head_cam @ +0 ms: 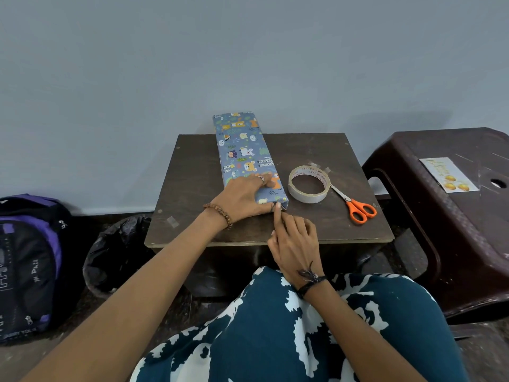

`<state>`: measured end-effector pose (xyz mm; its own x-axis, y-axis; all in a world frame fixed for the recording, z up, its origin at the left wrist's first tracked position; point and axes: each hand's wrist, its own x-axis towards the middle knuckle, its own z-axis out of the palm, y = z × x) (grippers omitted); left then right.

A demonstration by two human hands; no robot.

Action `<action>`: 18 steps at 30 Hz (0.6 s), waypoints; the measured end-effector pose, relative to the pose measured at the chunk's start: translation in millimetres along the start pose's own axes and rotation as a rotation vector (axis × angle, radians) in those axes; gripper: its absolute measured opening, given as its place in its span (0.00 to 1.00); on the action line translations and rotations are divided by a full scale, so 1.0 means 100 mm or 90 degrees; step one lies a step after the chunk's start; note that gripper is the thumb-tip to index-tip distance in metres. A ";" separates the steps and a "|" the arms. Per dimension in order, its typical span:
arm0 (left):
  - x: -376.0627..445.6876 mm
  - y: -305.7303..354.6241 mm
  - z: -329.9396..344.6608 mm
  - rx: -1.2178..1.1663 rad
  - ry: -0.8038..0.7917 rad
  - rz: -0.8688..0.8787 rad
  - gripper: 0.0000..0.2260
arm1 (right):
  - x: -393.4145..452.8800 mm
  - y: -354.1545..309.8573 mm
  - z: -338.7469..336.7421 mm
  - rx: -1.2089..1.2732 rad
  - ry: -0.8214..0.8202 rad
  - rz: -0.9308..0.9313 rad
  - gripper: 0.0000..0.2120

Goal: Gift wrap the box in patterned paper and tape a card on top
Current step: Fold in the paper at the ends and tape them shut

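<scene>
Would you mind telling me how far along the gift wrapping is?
Done: the box is covered in patterned paper on top and along its sides. In hand: the left hand holds it down while the right hand presses the near end fold. Left: the card lies on the stool, untaped.

- A single view is given, taken from a wide-angle camera worn on the person's head.
- It is aimed forward and down, onto a small dark bench (275,230) set against a pale wall.
- The bench is seen from close above, with the person's lap just below it and both forearms reaching in from the bottom edge.
- Floor is shown on either side of the bench.
</scene>
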<state>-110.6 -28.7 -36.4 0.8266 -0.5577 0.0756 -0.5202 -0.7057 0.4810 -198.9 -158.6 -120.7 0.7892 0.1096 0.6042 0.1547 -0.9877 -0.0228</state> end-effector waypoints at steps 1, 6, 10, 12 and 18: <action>0.00 0.00 0.00 0.001 -0.001 0.000 0.27 | -0.01 0.00 0.00 0.003 0.001 -0.006 0.23; -0.01 0.01 0.00 -0.006 -0.001 0.002 0.26 | 0.01 0.01 0.03 -0.006 0.002 0.014 0.21; 0.00 0.00 0.01 -0.004 -0.010 -0.003 0.29 | 0.02 0.00 0.03 -0.015 -0.009 0.038 0.21; 0.01 -0.02 0.01 0.001 -0.014 -0.008 0.29 | 0.03 0.00 0.02 -0.016 -0.018 0.048 0.21; 0.00 0.01 0.02 0.014 -0.010 -0.015 0.28 | 0.05 -0.01 -0.03 0.020 -0.050 0.071 0.19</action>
<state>-111.2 -30.5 -37.5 0.8355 -0.5472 0.0508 -0.5050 -0.7279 0.4639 -196.5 -157.1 -115.5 0.8463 0.0093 0.5326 0.0813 -0.9904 -0.1119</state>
